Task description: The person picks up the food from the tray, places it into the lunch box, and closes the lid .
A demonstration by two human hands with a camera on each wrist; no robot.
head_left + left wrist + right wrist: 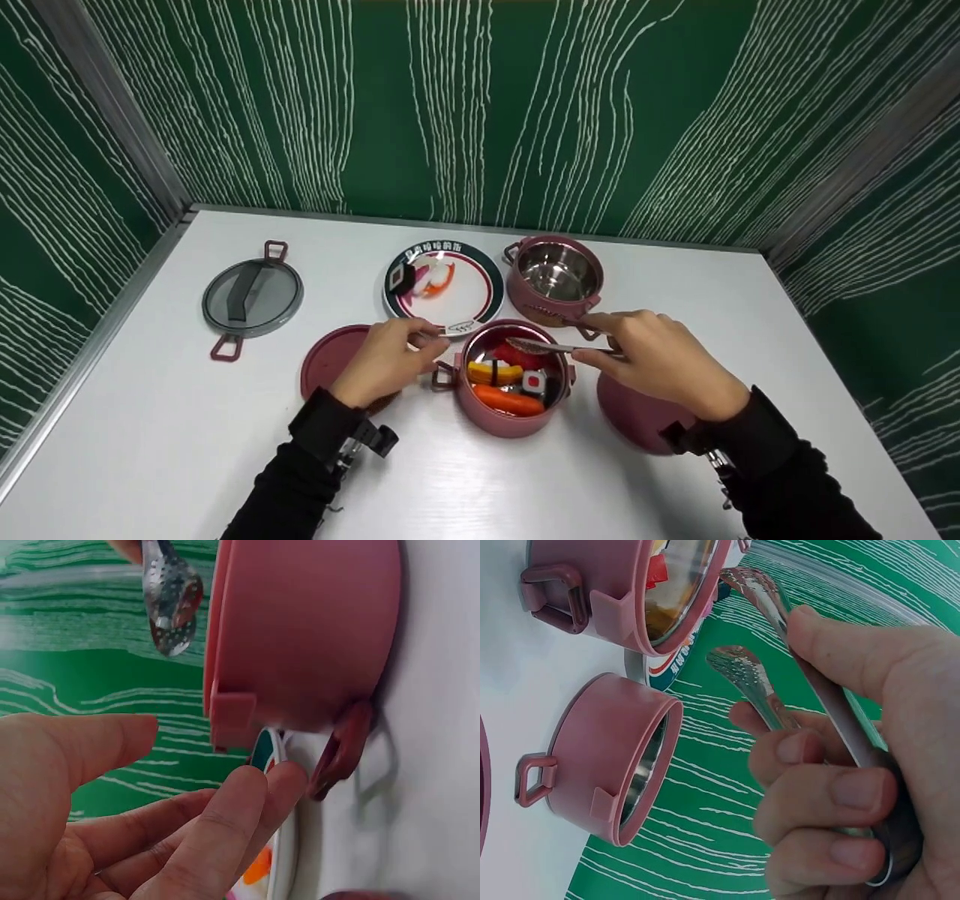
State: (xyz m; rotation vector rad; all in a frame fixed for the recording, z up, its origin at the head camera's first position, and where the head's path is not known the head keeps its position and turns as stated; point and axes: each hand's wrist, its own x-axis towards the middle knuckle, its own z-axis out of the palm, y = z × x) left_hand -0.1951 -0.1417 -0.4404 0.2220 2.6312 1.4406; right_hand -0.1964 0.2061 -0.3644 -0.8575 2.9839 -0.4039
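My right hand [592,341] grips metal tongs [551,346] whose tips hover over the near pink pot [510,420]. That pot holds several toy food pieces, among them sushi rolls and an orange piece. In the right wrist view my right hand [780,675] holds the tongs [754,682] with their tips apart and nothing between them. My left hand [424,341] lies left of the pot, and its fingertips [262,780] touch the front rim of a white plate [281,840] while the thumb stands apart. The plate [480,300] carries a few toy food pieces.
An empty pink pot [555,277] with a steel lining stands behind the near one. A grey glass lid [253,298] lies at the far left. One pink lid [330,360] lies under my left wrist and another pink piece [637,416] under my right. Green walls surround the white table [150,450].
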